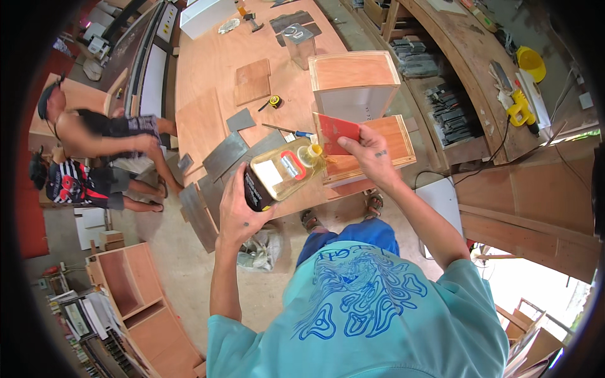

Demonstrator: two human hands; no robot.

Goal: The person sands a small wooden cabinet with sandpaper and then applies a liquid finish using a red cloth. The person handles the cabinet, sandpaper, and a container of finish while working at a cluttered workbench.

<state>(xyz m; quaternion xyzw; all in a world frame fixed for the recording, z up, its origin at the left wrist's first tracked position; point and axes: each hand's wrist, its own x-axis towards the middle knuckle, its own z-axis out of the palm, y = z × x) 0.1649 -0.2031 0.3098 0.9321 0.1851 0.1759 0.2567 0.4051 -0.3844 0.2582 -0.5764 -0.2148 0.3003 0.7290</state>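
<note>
My left hand [234, 211] is wrapped round a rectangular metal can [282, 189] with a yellow spout. The can is tilted, its top and spout toward my right hand. Between thumb and fingers, my right hand [372, 154] grips a thin flat red piece [335, 131] beside the spout. Amber liquid [330, 160] shows just right of the spout, above a wooden box [394, 143] at the table's near edge. Behind it stands a second wooden box [353, 70] with a pale side. A screwdriver [302, 133] lies just beyond the can.
The plywood table [208, 75] bears grey sheets [227, 155], a yellow tape measure [274, 101], thin boards [252, 82], a hammer [253, 24] and another can [299, 47]. Two people [94, 132] are at the left. A side bench [479, 82] holds a yellow power tool [520, 110].
</note>
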